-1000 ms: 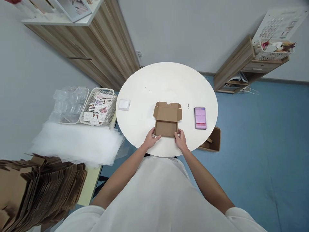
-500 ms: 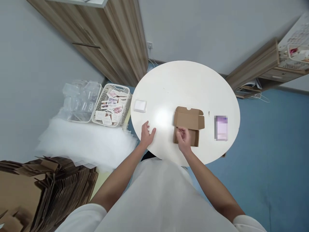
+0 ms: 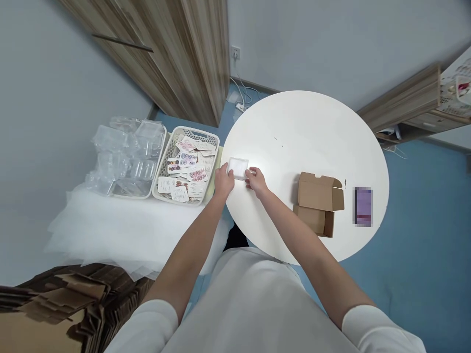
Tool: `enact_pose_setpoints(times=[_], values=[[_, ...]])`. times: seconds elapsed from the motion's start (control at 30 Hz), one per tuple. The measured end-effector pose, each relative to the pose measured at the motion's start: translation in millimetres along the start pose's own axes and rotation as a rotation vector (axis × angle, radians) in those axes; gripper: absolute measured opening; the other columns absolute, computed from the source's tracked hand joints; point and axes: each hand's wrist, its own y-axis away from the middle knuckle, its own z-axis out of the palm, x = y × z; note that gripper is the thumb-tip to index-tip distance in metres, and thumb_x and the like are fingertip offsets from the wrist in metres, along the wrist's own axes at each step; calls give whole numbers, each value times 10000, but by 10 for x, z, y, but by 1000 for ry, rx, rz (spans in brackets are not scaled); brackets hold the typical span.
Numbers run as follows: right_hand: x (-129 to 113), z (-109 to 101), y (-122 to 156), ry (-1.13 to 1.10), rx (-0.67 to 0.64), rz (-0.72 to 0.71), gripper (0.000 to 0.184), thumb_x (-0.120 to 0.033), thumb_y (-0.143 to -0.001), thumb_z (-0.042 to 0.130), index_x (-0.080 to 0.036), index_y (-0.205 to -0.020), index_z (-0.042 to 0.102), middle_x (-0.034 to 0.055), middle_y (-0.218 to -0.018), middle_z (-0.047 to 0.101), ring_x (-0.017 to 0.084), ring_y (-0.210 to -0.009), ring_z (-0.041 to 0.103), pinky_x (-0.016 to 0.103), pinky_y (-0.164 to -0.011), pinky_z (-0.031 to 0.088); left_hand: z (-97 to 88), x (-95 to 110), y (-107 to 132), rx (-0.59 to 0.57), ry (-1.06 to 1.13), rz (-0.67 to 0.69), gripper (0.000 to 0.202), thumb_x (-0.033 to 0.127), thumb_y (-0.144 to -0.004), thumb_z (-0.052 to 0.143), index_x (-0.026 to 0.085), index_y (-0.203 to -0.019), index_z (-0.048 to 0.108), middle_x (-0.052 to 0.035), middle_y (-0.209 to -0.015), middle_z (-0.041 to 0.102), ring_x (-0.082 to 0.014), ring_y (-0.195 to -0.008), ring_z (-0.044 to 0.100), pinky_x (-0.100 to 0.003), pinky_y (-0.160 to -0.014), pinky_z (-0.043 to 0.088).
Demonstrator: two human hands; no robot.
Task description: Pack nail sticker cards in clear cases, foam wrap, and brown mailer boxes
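While right arm (image 3: 302,240) slants leftward, left hand (image 3: 224,181) and right hand (image 3: 255,180) flank white packet (image 3: 238,168) (cannot tell whether grip pinches).

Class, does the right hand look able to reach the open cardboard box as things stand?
Probably yes: the right hand is at the white packet, with only bare tabletop towards the box.

We seem to be in a small packing workroom: left of our hands (image 3: 223,183) sit flattened cardboard (image 3: 64,306), white sheets (image 3: 136,230) and carded accessories (image 3: 196,174).
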Motion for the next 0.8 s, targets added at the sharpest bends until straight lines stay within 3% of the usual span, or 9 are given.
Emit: enact_pose_setpoints(times=[0.2,0.37,0.57,0.8], values=[[185,62,-189,174,119,-143,272,-280,-693,537,-233,-959,499,-16,-770,537,115,-667,529,265,-623,456,24,-37,24,-61,27,-7,438,180,-718,518,159,-1154,473,-88,-963,576,-212,-904,540,-334,-816,419],[315,-154,41,174,135,-199,290,-253,-665,546,-238,-954,528,-19,-807,545,109,-684,540,276,-671,460,129,-131,264,-100,229,-69,439,190,-702,542,198,-1138,494,-53,-923,587,-143,-731,569,-276,-716,449],[377,-745,611,155,61,-286,338,-264,-669,534,-232,-1005,532,-2,-875,554,101,-638,558,263,-611,460,241,19,782,-183,397,4,404,224,-732,495,214,-1135,514,-44,-924,595,-130,-731,584,-264,-673,458],[625,-1669,1209,204,163,-401,286,-268,-683,523,-211,-963,522,23,-897,600,117,-661,577,278,-661,464,582,550,1540,-307,400,126,458,255,-742,507,193,-1192,445,-84,-1026,592,-151,-829,587,-301,-754,460]])
